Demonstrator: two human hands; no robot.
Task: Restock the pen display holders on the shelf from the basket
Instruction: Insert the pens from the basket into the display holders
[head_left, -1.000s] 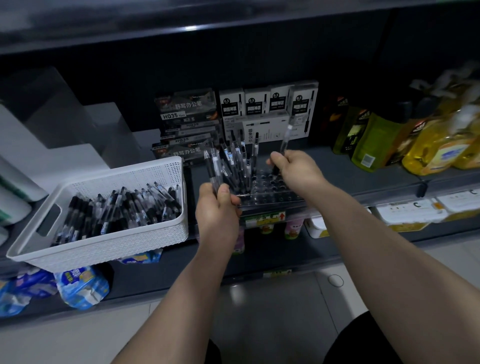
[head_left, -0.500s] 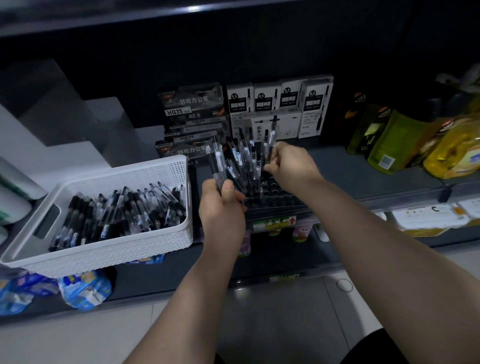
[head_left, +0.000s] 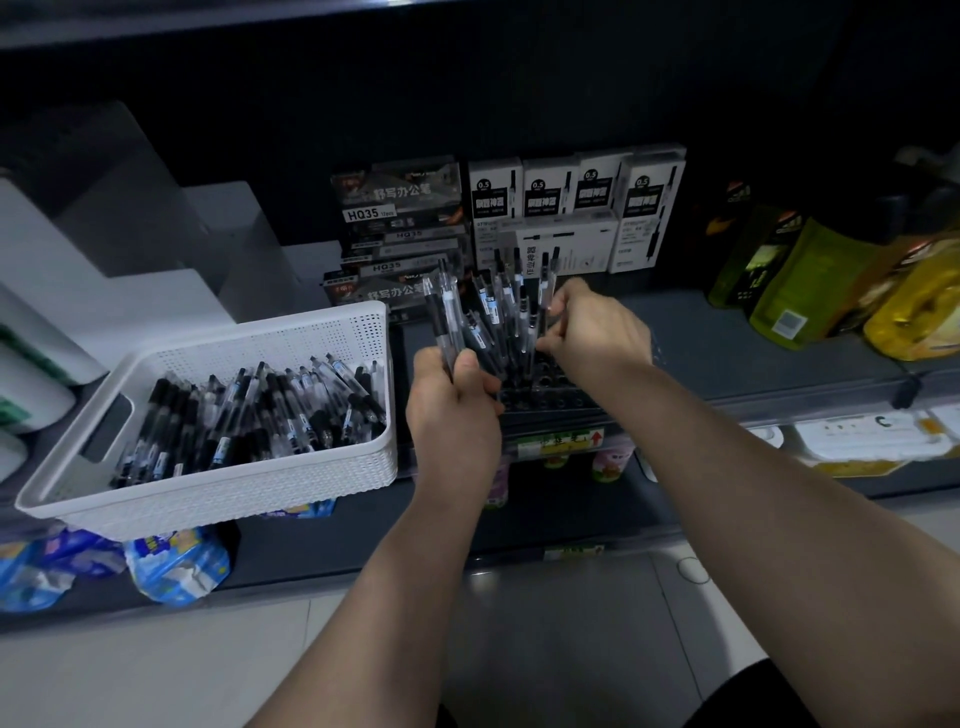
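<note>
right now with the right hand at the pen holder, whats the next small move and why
Probably push the pen pinched by the right hand straight down into an empty hole of the pen holder. It stands nearly upright over the rack, front holes look open, and the left hand holds a bundle of pens ready to feed next.

Dim dark shelving (head_left: 779, 332) above pale tiled floor (head_left: 130, 675)
</note>
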